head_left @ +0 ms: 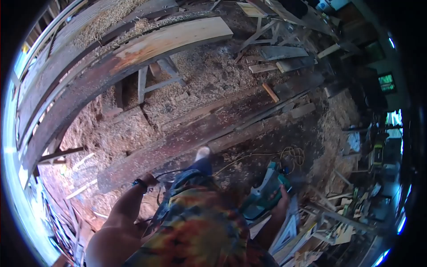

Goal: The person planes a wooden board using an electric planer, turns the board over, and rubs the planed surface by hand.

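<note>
My right hand (281,197) is wrapped round the handle of a green electric planer (260,200), which hangs low at my right side with its grey front end pointing away from me. On the other side, my left hand (149,180) is closed around a dark power cord (167,174), which runs toward my hip and droops below the hand. A wristband sits on my left wrist. Beneath my hands, a long dark plank (178,138) lies on the shavings-covered floor, near my foot.
A long board (173,38) rests on a wooden trestle (161,80) at the upper left. A yellow cord (249,155) loops over the floor. Wood offcuts (340,231) pile up at the lower right. A small orange-brown stick (270,92) lies on the plank.
</note>
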`<state>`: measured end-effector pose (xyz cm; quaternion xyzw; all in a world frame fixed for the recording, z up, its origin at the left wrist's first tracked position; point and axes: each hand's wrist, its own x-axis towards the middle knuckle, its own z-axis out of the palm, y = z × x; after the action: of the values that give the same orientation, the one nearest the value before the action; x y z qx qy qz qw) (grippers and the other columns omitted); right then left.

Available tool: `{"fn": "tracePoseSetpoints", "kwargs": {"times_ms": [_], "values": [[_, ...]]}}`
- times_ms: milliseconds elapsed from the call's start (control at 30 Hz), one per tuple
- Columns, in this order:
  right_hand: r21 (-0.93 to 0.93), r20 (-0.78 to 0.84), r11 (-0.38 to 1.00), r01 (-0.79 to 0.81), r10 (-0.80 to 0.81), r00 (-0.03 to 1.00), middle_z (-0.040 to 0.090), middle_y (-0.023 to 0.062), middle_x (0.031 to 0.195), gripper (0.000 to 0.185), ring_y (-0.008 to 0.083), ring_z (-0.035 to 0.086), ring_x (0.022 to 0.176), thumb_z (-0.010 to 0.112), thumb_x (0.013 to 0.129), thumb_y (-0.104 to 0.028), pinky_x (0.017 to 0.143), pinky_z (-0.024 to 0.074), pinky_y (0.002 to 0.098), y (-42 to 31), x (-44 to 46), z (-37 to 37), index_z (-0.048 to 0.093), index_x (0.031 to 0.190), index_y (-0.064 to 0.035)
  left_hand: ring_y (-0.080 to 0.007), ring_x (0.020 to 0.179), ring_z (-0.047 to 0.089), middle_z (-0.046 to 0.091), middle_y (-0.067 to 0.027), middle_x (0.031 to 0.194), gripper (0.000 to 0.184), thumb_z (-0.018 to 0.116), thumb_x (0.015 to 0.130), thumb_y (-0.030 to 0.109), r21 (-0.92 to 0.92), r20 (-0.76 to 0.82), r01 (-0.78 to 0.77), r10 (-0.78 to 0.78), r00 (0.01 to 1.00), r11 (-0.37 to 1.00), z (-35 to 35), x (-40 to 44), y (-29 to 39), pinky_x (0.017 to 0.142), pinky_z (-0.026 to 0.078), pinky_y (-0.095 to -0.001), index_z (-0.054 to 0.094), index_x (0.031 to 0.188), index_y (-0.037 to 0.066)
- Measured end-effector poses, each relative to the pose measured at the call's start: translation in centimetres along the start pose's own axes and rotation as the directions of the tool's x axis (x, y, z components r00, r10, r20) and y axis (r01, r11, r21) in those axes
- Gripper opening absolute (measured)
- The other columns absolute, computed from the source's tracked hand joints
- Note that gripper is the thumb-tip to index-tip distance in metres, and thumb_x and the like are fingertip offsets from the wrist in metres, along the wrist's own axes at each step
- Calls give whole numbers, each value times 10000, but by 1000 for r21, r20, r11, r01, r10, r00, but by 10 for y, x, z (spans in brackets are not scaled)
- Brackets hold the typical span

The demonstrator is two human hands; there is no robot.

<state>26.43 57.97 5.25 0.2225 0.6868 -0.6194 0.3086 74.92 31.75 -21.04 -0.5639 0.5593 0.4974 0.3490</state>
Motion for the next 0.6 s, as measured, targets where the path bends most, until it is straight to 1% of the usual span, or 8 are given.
{"fn": "tracePoseSetpoints", "kwargs": {"times_ms": [167,200,300,367,400,433,500,600], "values": [[-98,76,994,38,-31,997,536,17,730,242,158,518,593,624,959,-354,541,449,341,-72,55,19,559,1090,-161,-258,708,728,727,-150,755,425,633,923,434,476,-107,-220,304,947,852,15,42,54,702,583,-414,746,859,30],[-94,90,995,38,-30,995,529,17,733,237,157,513,599,621,962,-352,545,448,339,-86,62,24,559,1086,-160,-283,772,722,736,-126,854,314,563,959,374,343,-57,-184,216,975,921,10,39,70,738,574,-418,761,990,132],[-99,144,994,47,-33,989,512,14,740,223,153,499,612,611,970,-349,554,442,331,-128,82,46,557,1074,-160,-282,825,711,733,-80,919,251,531,978,317,710,86,-445,560,824,546,8,66,87,734,568,-398,734,1108,248],[-126,179,991,41,-18,984,507,11,745,217,151,495,615,606,974,-347,557,440,327,-155,100,62,554,1072,-160,-268,837,706,730,-42,949,266,515,994,287,653,-50,-278,407,912,704,32,129,68,731,563,-385,690,1186,343],[-147,195,989,32,-3,981,507,11,748,216,150,495,614,603,977,-347,557,439,325,-167,110,70,552,1073,-160,-262,816,714,736,-98,909,247,574,970,345,586,-89,-246,363,927,772,24,105,90,727,571,-389,731,1127,236],[-169,210,985,23,13,978,508,10,750,215,150,495,613,600,979,-346,557,438,324,-179,122,77,550,1074,-160,-281,824,714,733,-134,882,332,606,926,435,258,-90,-149,178,980,955,10,58,124,734,565,-404,742,1039,154],[-209,252,978,9,45,967,506,7,748,217,148,495,613,596,982,-355,557,438,322,-202,152,89,550,1071,-163,-338,869,708,727,-185,865,612,639,834,639,-230,-60,38,-53,997,973,-4,-7,175,757,542,-443,752,904,42],[-254,323,967,-10,94,942,502,2,737,217,143,495,608,595,982,-362,555,440,320,-230,207,110,555,1060,-163,-331,852,709,726,-187,848,566,673,829,596,-8,-234,5,-6,972,1000,38,15,176,735,542,-443,752,893,40]]}}
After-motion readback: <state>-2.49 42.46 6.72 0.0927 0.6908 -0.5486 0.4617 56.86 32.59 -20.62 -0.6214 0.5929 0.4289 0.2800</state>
